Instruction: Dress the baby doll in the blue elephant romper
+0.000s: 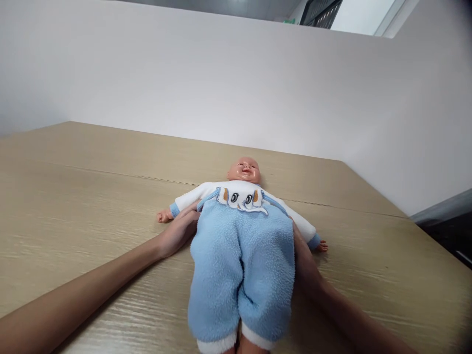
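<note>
A baby doll [244, 169] lies on its back on the wooden table, head away from me and arms spread out. It wears a white top [300, 221] with blue cuffs and fluffy light blue trousers [217, 260] with straps, white hems and an elephant face on the chest. My left hand [180, 228] is closed at the left waist edge of the trousers, its fingertips partly hidden by the cloth. On the other side, my right hand [304, 255] reaches in against the trousers' edge. Its fingers are hidden behind the cloth and the doll's body.
The light wooden table [92, 196] has a seam running across it behind the doll. A white wall [184, 78] rises behind the table, with an opening at the top. Something dark [450, 233] is beyond the table's right edge.
</note>
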The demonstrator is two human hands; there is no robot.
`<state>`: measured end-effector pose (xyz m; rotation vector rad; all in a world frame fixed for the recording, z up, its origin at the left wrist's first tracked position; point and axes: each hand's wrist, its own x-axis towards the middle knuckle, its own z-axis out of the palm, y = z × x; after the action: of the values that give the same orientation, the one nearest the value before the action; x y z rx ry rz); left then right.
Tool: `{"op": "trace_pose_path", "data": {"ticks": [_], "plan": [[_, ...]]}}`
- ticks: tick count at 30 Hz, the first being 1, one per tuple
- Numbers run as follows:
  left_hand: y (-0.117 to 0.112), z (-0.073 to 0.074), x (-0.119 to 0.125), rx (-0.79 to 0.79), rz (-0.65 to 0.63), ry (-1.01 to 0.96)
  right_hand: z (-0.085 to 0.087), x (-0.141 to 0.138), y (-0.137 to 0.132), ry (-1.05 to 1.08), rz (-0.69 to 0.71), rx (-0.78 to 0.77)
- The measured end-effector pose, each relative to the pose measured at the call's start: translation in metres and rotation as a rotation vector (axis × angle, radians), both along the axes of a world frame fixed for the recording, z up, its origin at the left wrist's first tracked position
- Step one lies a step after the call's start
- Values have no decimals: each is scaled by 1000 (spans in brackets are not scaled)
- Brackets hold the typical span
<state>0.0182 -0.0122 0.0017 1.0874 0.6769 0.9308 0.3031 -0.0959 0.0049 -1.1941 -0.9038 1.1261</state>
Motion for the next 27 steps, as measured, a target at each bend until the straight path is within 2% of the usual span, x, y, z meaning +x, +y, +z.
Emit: {"op": "trace_pose_path", "data": {"ticks": [3,6,9,12,15,17,19,21,27], "plan": [[3,3,-4,98,30,76,-2,3,6,10,38,58],[8,3,-11,238,75,278,-4,9,13,-114,76,71],[12,5,-20,412,42,539,-7,21,17,-389,117,64],[13,8,-27,531,-56,665,-9,36,17,-716,272,195],[13,9,-30,539,-106,698,-10,49,16,-870,447,314],[12,7,-30,465,-113,685,-11,51,17,-903,503,338],[10,3,-28,364,-91,647,-13,49,17,-869,507,338],[7,-1,-23,278,-18,576,-15,42,16,-723,459,291],[-11,-3,9,-47,188,138,-8,9,8,105,228,-143]]}}
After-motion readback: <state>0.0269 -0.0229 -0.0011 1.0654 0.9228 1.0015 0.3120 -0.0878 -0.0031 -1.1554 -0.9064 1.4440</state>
